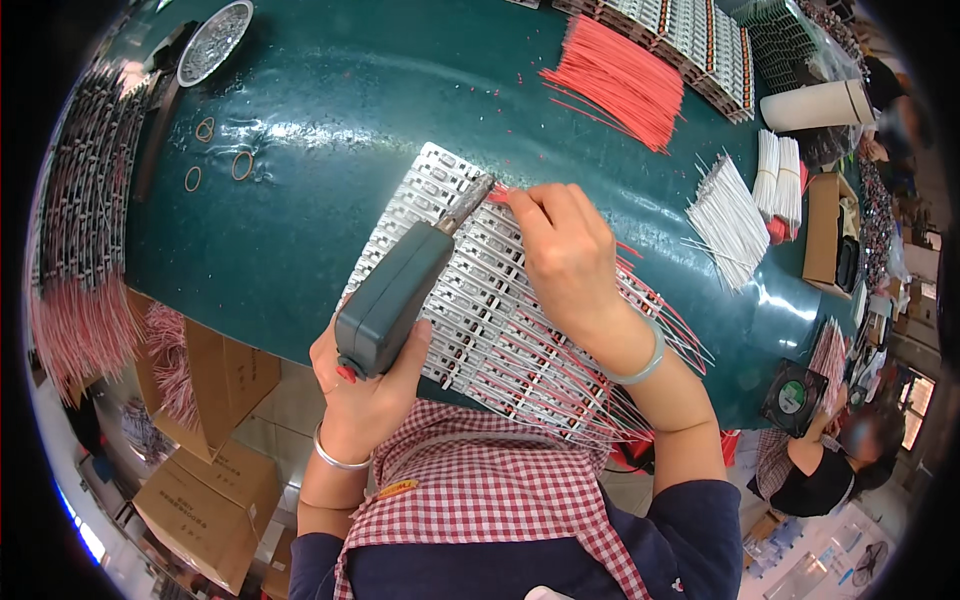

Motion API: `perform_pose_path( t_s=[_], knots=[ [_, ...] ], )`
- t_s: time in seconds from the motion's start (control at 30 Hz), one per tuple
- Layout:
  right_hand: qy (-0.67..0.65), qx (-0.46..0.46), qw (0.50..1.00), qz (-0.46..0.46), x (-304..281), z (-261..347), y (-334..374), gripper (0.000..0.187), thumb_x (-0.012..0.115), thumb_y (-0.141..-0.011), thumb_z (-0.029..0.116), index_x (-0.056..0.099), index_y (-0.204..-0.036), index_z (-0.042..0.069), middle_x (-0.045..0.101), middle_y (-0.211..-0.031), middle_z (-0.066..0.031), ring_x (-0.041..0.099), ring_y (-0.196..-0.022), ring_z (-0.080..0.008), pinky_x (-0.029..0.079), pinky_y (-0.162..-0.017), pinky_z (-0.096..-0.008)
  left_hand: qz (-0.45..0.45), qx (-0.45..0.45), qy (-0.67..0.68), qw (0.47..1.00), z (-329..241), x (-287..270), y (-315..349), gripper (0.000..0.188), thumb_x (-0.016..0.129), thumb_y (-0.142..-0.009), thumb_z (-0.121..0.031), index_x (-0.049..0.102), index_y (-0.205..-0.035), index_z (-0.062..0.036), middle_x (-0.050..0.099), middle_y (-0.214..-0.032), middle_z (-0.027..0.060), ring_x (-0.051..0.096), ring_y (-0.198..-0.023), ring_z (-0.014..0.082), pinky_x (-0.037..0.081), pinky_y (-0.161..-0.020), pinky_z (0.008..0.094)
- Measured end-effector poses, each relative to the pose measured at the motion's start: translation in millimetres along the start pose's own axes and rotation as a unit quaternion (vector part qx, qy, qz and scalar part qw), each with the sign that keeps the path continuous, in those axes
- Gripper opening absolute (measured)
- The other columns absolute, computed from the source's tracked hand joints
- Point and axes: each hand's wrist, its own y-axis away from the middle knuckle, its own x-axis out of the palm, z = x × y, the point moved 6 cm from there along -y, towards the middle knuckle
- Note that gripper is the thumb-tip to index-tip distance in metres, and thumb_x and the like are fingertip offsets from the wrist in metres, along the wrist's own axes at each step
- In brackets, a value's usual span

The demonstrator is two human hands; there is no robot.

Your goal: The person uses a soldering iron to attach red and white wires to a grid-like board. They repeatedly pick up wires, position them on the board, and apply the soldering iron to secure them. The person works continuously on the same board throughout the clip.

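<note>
My left hand (365, 405) is closed round a dark grey-green tool that looks like a soldering gun (393, 295). Its metal nose points up and away, over the far part of a white metal panel (408, 205) with rows of small parts. Beside the tip, the fingers of my right hand (565, 245) pinch the end of a thin red wire (500, 194); how many strands they hold is hard to tell. More red and white wires (672, 320) trail from the panel's right side, under my right forearm. The panel lies tilted on the green table, close to my apron.
Cut red wires (622, 82) lie in a pile at the far right, near stacked panels (690, 40). White wires (730, 220) and a small fan (795, 397) are at the right. Rubber bands (242, 165) and a metal bowl (214, 44) sit at left. Another person (835, 455) works at right.
</note>
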Motion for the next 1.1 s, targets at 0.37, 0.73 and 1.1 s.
perform_pose_path(
  t_s=[0.37, 0.73, 1.1],
  knots=[
    [0.003, -0.002, 1.0, 0.001, 0.1, 1.1, -0.8, 0.024, 0.063, -0.069, -0.001, 0.064, -0.093, -0.005, 0.057, -0.084, -0.0119, 0.056, -0.075, -0.0256, 0.05, -0.065, -0.0346, 0.009, 0.001, -0.011, 1.0, -3.2, -1.6, 0.1, 0.019, 0.073, -0.077, 0.001, 0.065, -0.094, 0.0042, 0.063, -0.081, 0.0078, 0.058, -0.067, 0.0133, 0.047, -0.062, 0.0265],
    [0.005, -0.001, 1.0, 0.009, -0.9, 1.9, -0.8, 0.027, 0.062, -0.067, -0.001, 0.064, -0.093, -0.005, 0.056, -0.084, -0.0115, 0.056, -0.076, -0.0251, 0.049, -0.065, -0.0341, -0.014, -0.03, -0.022, 0.999, -7.0, -11.1, 6.9, 0.017, 0.074, -0.076, -0.001, 0.069, -0.092, 0.0038, 0.068, -0.081, 0.0076, 0.062, -0.067, 0.0119, 0.049, -0.061, 0.0248],
    [0.01, -0.036, 0.998, -0.041, -12.4, 9.3, 1.3, 0.027, 0.064, -0.068, 0.0, 0.065, -0.094, -0.004, 0.059, -0.085, -0.0101, 0.057, -0.077, -0.0242, 0.048, -0.064, -0.034, -0.022, 0.0, -0.025, 0.999, -12.2, -14.5, 10.6, 0.017, 0.074, -0.076, 0.0, 0.069, -0.091, 0.004, 0.069, -0.081, 0.0066, 0.062, -0.068, 0.0105, 0.049, -0.062, 0.0244]
  ],
)
